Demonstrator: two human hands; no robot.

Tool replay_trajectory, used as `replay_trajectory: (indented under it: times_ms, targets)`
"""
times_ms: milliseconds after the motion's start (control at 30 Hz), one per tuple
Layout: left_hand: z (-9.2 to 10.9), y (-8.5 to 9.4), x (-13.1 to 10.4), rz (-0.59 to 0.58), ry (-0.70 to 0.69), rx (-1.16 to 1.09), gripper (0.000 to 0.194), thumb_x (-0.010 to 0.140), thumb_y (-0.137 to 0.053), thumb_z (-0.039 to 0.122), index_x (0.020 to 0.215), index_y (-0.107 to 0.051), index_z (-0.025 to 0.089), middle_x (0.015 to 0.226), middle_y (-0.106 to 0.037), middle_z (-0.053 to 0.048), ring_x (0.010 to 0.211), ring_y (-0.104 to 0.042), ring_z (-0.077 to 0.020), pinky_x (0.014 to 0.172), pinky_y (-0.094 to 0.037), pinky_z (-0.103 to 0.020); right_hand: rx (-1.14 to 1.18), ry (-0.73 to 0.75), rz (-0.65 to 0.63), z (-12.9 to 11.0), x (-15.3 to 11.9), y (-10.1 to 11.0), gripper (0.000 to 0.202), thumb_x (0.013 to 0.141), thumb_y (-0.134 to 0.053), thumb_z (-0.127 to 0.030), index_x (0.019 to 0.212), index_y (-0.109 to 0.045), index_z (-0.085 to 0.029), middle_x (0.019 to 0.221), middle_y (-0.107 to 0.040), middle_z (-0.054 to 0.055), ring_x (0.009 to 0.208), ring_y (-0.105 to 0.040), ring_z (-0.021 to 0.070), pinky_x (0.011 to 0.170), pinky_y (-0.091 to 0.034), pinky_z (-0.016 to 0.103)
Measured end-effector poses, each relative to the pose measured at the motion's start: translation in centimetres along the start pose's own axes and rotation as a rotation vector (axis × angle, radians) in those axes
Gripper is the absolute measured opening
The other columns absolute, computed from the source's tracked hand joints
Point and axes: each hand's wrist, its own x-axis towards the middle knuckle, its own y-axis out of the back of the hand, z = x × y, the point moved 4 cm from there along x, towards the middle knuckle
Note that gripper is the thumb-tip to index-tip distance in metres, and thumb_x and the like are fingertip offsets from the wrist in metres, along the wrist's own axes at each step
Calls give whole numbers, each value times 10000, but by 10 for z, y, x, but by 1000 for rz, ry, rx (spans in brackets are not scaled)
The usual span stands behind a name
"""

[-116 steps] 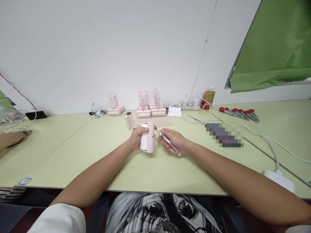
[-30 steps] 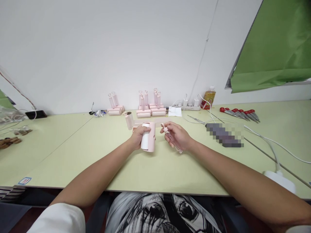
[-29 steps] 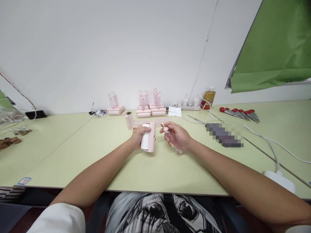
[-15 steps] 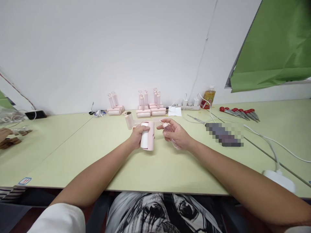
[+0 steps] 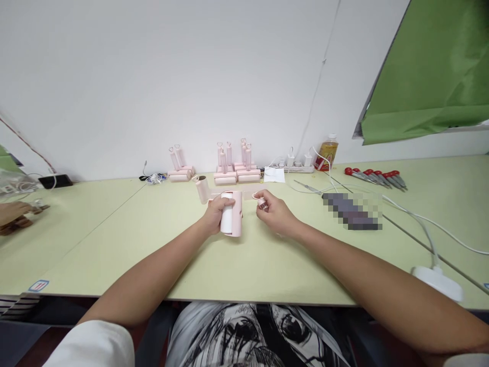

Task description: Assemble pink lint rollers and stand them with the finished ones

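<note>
My left hand [image 5: 216,216] is closed around a pink lint roller head [image 5: 232,216], a white paper roll showing in its side. The head is held upright just above the table, and a small hole shows in its right edge. To the right, my right hand [image 5: 280,214] is closed around a clear pink handle [image 5: 263,203] with a loop at its top. Most of the handle is hidden by the fingers. Head and handle are apart. Behind my left hand stands a pink cylinder [image 5: 202,190] with a dark open top.
Several pink lint rollers [image 5: 225,178] with upright handles line the wall. Farther right are a white paper [image 5: 274,175], a power strip [image 5: 301,169], a drink bottle [image 5: 327,153], red-handled screwdrivers [image 5: 378,178], a blurred dark object [image 5: 351,211] and a white charger [image 5: 437,283]. Another person's hand [image 5: 13,213] is at far left.
My right hand has turned and its fingers have closed further round the handle, covering more of it. My left hand and the roller head stay nearly still.
</note>
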Motion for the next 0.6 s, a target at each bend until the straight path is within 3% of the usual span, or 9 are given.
replay_trajectory:
  times_ms: [200,367,500,600]
  targets:
    - [0,-1,0,8,-4,11,362,577,-647,327,861,-504,155,633,-622,-40,537,-590,-191,489,-414,-284,-88,86,-47,-1,0,-4,249,799,-484,-266,1046,-482,-234,713,-560,-32,634,-505,150,626,-373,270]
    - [1,-1,-1,26,-12,9,355,574,-649,322,853,-503,158,624,-608,-29,538,-589,-192,486,-423,-289,49,93,-56,-7,-1,-3,233,814,-511,-320,1025,-447,-246,715,-541,-46,574,-468,124,572,-370,255]
    - [0,0,0,24,-4,-6,342,572,-654,318,830,-489,167,593,-577,-7,537,-591,-195,498,-434,-298,401,-75,-166,-6,0,-4,235,839,-477,-390,1008,-373,-265,753,-597,-48,416,-384,90,402,-320,219]
    - [0,0,0,25,1,-22,356,566,-661,311,841,-481,173,593,-575,-1,533,-592,-196,505,-440,-305,619,-249,-267,0,2,-8,319,885,-372,-545,911,-425,-232,566,-548,-42,376,-387,112,340,-303,220]
